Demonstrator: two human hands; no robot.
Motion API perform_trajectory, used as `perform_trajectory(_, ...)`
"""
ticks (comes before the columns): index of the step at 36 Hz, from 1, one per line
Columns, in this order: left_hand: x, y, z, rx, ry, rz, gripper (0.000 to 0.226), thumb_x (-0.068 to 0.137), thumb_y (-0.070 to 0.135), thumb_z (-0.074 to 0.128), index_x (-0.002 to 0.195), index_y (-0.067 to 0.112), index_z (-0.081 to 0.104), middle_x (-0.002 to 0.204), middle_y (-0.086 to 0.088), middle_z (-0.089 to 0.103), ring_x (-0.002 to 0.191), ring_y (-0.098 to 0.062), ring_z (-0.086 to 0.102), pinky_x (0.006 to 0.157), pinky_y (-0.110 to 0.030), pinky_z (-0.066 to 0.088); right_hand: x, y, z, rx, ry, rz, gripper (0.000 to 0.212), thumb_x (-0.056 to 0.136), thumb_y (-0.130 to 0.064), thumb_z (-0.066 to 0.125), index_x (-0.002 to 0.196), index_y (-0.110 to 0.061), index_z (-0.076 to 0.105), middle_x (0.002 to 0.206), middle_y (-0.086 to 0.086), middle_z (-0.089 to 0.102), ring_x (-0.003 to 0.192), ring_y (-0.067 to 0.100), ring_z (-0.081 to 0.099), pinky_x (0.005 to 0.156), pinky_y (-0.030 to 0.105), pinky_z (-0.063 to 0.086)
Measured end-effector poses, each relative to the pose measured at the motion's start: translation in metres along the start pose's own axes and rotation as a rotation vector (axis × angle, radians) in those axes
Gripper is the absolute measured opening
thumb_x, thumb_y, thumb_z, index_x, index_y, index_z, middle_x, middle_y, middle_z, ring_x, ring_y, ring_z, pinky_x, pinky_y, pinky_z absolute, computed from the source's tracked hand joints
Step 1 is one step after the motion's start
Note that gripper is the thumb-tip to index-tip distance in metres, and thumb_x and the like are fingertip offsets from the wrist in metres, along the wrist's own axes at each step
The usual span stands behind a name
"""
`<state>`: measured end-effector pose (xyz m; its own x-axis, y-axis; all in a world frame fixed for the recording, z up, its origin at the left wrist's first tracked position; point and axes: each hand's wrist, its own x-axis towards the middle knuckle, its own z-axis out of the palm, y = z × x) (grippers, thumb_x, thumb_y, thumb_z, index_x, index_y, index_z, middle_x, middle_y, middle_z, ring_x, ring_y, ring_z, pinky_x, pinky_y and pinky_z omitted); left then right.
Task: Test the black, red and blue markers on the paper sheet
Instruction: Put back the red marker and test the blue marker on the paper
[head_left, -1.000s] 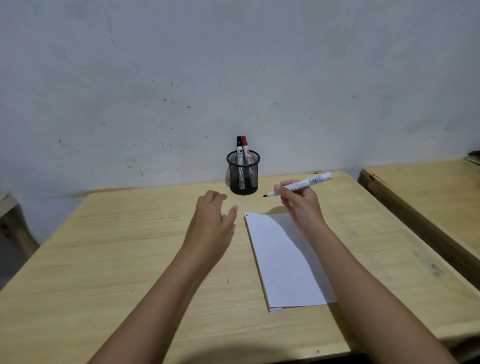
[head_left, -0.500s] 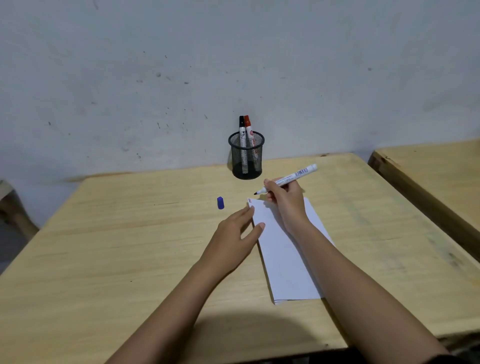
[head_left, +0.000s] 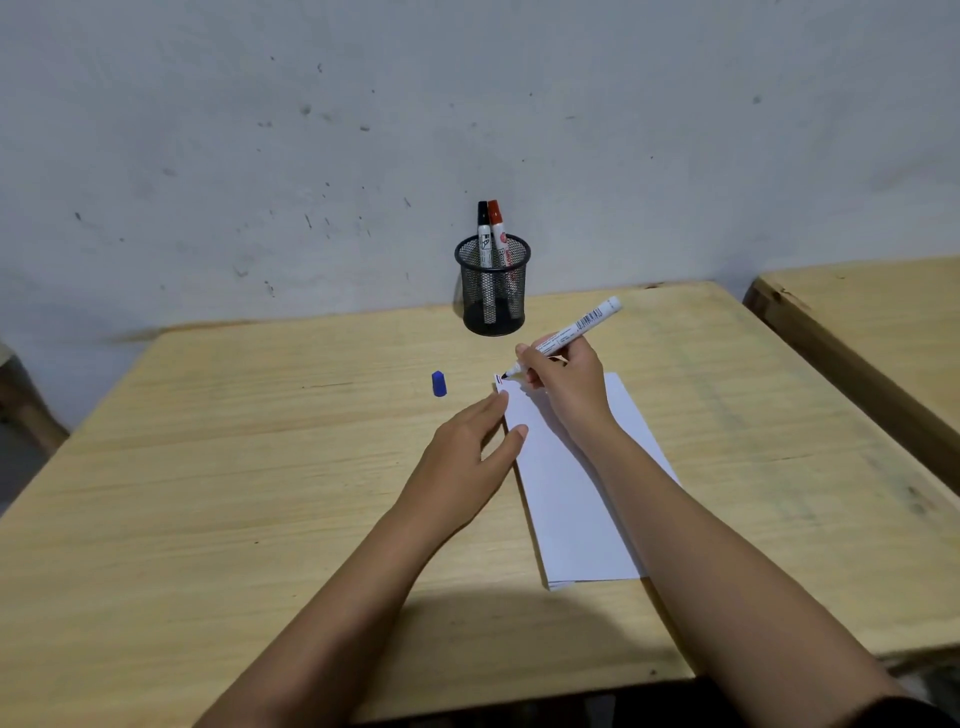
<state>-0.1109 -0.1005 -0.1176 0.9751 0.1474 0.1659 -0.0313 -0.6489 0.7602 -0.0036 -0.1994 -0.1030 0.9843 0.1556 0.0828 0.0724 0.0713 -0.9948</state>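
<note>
While left hand (head_left: 470, 441) lay flat pinning paper sheet (head_left: 571, 499), right hand (head_left: 563, 384) gripped blue marker (head_left: 566, 332), tip at sheet's 11 o'clock corner; short stroke due next.

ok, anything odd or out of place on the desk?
Only the small blue marker cap, lying loose on the wooden desk left of the white paper sheet. Expected: the right hand holds its uncapped marker.

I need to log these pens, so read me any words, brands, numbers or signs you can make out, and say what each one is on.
Nothing reads with certainty.
Marker in right hand, barrel: barcode and small print, too small.
Red marker in mesh cup: vertical wording, blurred.
Black marker: dark symbol, unclear.
Paper sheet: short pen strokes, no words.
</note>
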Motion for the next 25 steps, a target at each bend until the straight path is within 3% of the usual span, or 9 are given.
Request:
perform_trajectory(10, 0.0, 0.0015, -0.0003, 0.024, 0.005, -0.006, 0.051, 0.095, 0.037, 0.047, 0.142, 0.019, 0.042, 0.144, 0.008, 0.049, 0.13, -0.005, 0.045, 0.109, -0.026, 0.038, -0.0008, -0.0018, 0.0, -0.005, -0.003, 0.007, 0.018, 0.086, -0.016, 0.064, 0.096, -0.006, 0.054, 0.077, -0.001, 0.059, 0.06, -0.001, 0.061, 0.051, 0.007, 0.045)
perform_trajectory(15, -0.0001, 0.0017, -0.0003, 0.026, 0.018, 0.011, 0.047, 0.095, 0.034, 0.048, 0.14, 0.021, 0.044, 0.138, 0.013, 0.051, 0.117, 0.007, 0.045, 0.092, 0.001, 0.031, 0.0002, -0.0015, 0.0003, -0.037, -0.011, 0.017, 0.015, 0.085, -0.014, 0.065, 0.091, -0.006, 0.053, 0.074, 0.001, 0.058, 0.061, 0.005, 0.058, 0.05, 0.008, 0.045)
perform_trajectory(18, 0.0, 0.0007, -0.0003, 0.016, 0.023, 0.015, 0.047, 0.095, 0.034, 0.048, 0.14, 0.021, 0.044, 0.14, 0.012, 0.051, 0.122, 0.003, 0.046, 0.096, -0.009, 0.033, 0.0009, -0.002, 0.0005, -0.06, -0.008, 0.029, 0.013, 0.085, -0.011, 0.063, 0.091, -0.005, 0.054, 0.077, 0.002, 0.056, 0.063, 0.006, 0.057, 0.048, 0.006, 0.042)
perform_trajectory(25, 0.0013, -0.0022, 0.0008, 0.027, 0.016, 0.021, 0.048, 0.095, 0.036, 0.047, 0.14, 0.021, 0.044, 0.138, 0.014, 0.051, 0.121, 0.004, 0.047, 0.094, -0.005, 0.034, 0.0008, -0.0013, -0.0021, -0.003, -0.001, 0.051, 0.01, 0.085, -0.009, 0.062, 0.088, -0.007, 0.053, 0.07, 0.001, 0.054, 0.056, 0.005, 0.053, 0.047, 0.009, 0.043)
